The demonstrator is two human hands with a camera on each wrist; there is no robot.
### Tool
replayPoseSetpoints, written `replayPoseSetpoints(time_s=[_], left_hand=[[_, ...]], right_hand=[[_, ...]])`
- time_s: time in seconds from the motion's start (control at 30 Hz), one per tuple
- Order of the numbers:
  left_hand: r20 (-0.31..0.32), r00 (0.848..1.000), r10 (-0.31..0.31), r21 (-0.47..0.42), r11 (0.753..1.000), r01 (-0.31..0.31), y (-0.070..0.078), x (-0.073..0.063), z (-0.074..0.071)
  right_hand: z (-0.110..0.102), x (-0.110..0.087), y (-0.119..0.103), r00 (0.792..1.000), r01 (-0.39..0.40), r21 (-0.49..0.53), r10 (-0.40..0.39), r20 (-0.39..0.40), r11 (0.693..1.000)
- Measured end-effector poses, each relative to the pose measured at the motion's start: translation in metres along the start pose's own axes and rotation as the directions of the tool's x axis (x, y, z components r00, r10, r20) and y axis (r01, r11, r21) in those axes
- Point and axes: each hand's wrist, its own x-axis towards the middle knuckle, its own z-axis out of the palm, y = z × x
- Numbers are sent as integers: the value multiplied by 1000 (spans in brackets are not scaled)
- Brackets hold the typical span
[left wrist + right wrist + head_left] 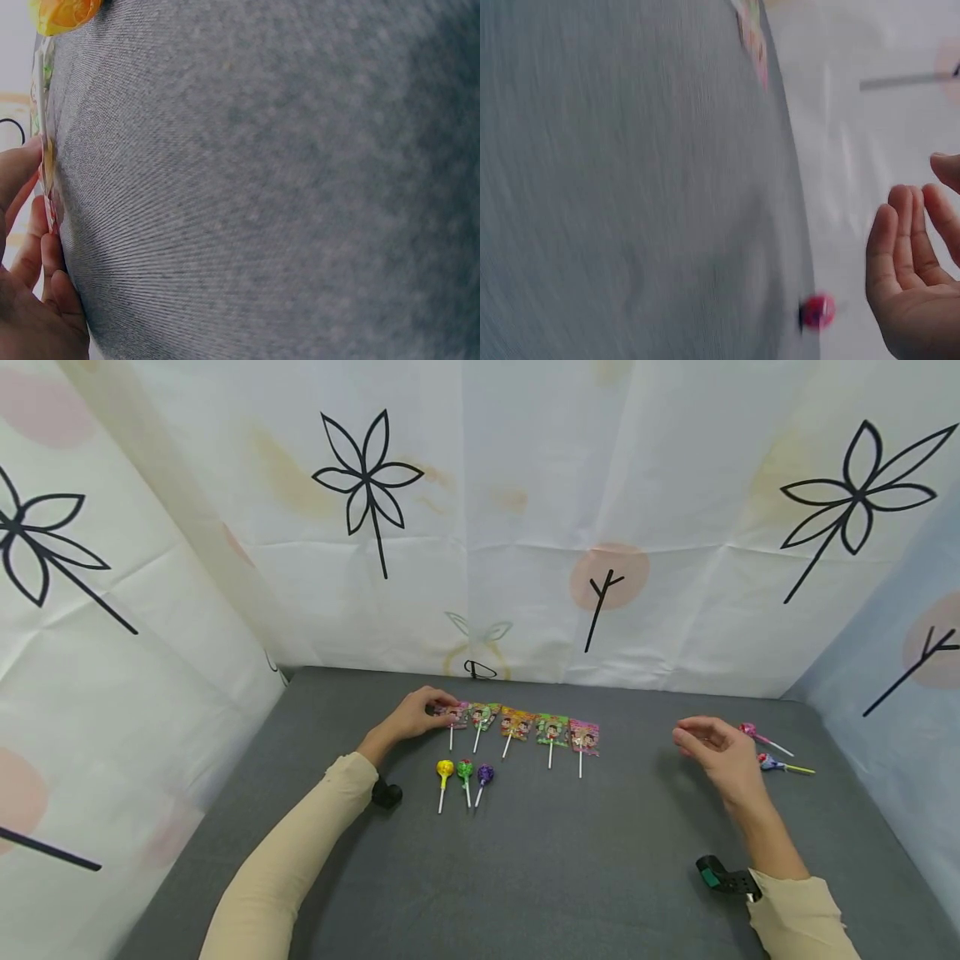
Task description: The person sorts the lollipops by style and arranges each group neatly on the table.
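Five flat wrapped lollipops stand in a row on the grey table in the head view, sticks toward me. My left hand (417,713) pinches the leftmost one, a pink-wrapped lollipop (457,717), by its wrapper. In the left wrist view, the thumb (30,154) and fingertips lie at the wrapper's edge. Beside it in the row are a green-wrapped lollipop (484,717), an orange one (517,723), another green one (552,728) and another pink one (584,737). My right hand (722,758) hovers over the table at the right, fingers loosely bent, holding nothing.
Nearer me lie three round lollipops: yellow (445,769), green (465,770) and purple (485,774). Right of my right hand lie a pink round lollipop (748,730) and a blue one (768,762). A patterned white curtain (525,527) borders the grey table (555,868).
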Motion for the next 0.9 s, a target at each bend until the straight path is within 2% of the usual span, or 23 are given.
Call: replayPoseSetpoints(time_s=[0.13, 0.27, 0.47, 0.67, 0.9], left_hand=[[0, 1000, -12, -2, 1000, 12, 1, 1, 0], [1, 1000, -19, 0, 1000, 19, 2, 1, 0], [4, 1000, -8, 4, 1000, 8, 2, 1, 0], [3, 1000, -1, 5, 1000, 1, 2, 1, 0], [-8, 1000, 7, 15, 1000, -7, 1, 1, 1]], right_hand=[[-15, 8, 10, 991, 11, -103, -24, -128, 995], [-24, 14, 18, 978, -7, -203, -35, -204, 979], [-30, 23, 32, 975, -65, -265, 4, -224, 962], [-29, 32, 42, 973, -126, -347, 47, -228, 929], [-27, 39, 44, 963, -198, -361, 113, -245, 911]])
